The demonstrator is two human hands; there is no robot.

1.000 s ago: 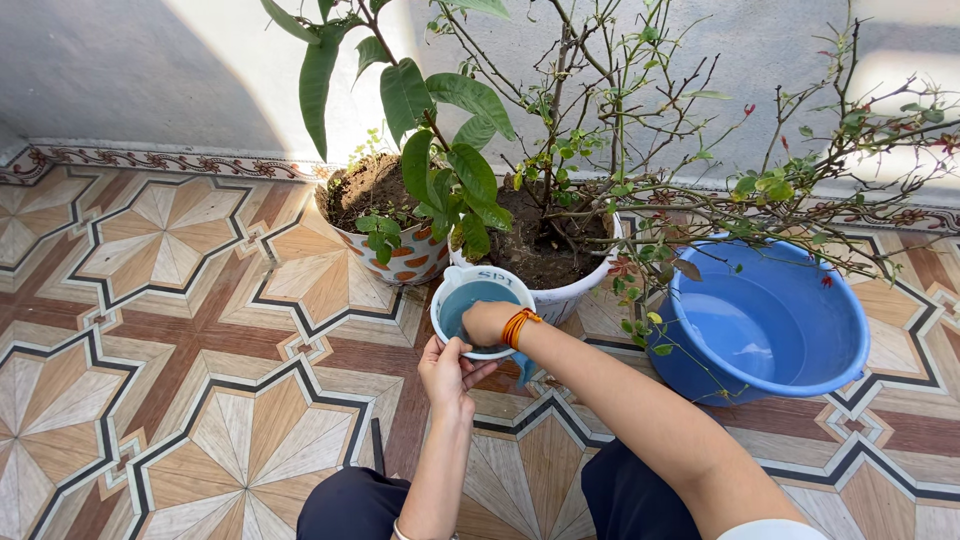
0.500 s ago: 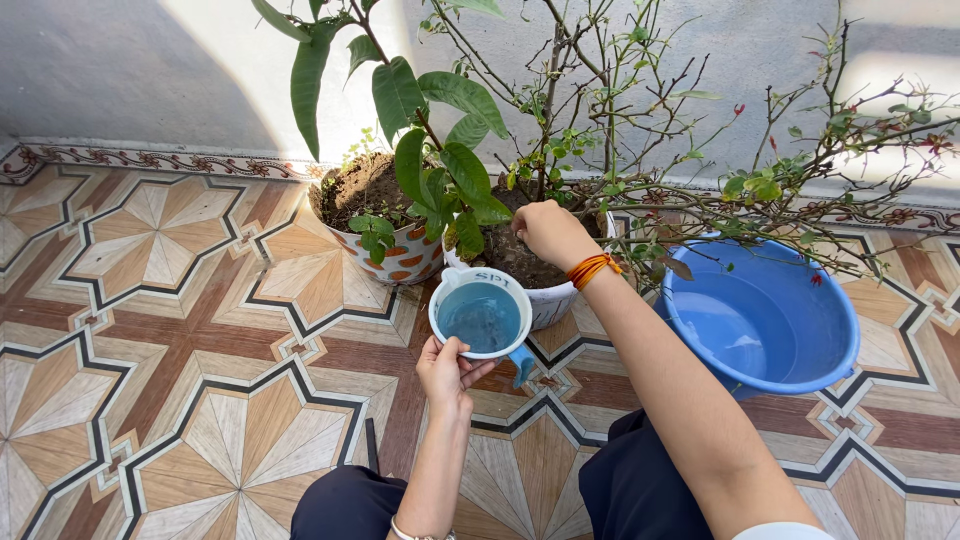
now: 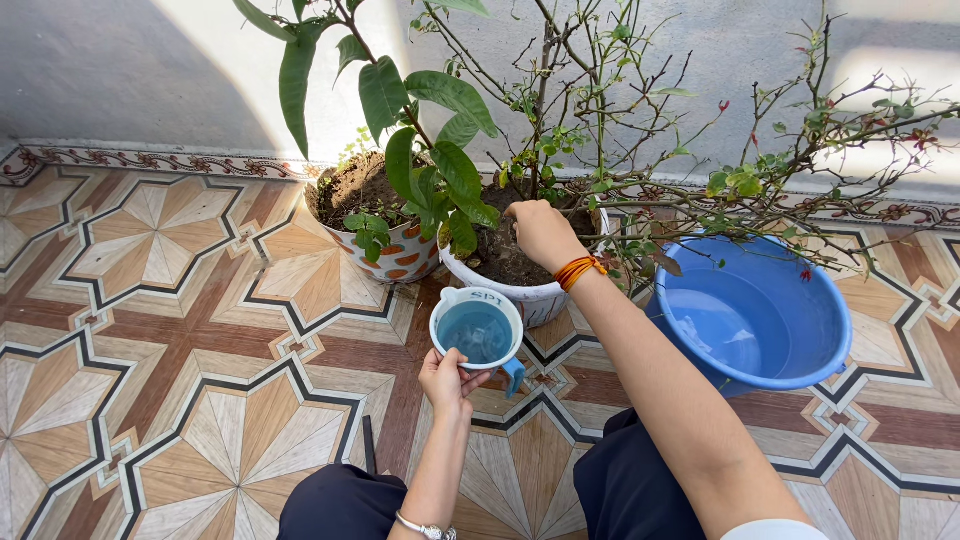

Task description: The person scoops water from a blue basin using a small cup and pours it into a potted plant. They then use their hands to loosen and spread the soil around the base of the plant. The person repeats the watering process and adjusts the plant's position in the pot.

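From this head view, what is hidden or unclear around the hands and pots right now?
- Right hand fingertips: head view, curled down over the white pot's soil; contact unclear.
- Orange-patterned pot: partly screened by leaves.
- Blue basin: far rim crossed by twiggy branches.
- Left hand on the cup: its palm side is turned away from the camera.

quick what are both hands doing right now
Left hand: closed on the rim of the water jug.
Right hand: over the soil in the white pot, grip cannot be told.

Glossy plastic basin (image 3: 790,300) and mug (image 3: 478,332) — crumbly soil (image 3: 500,255), smooth tiles (image 3: 180,330).
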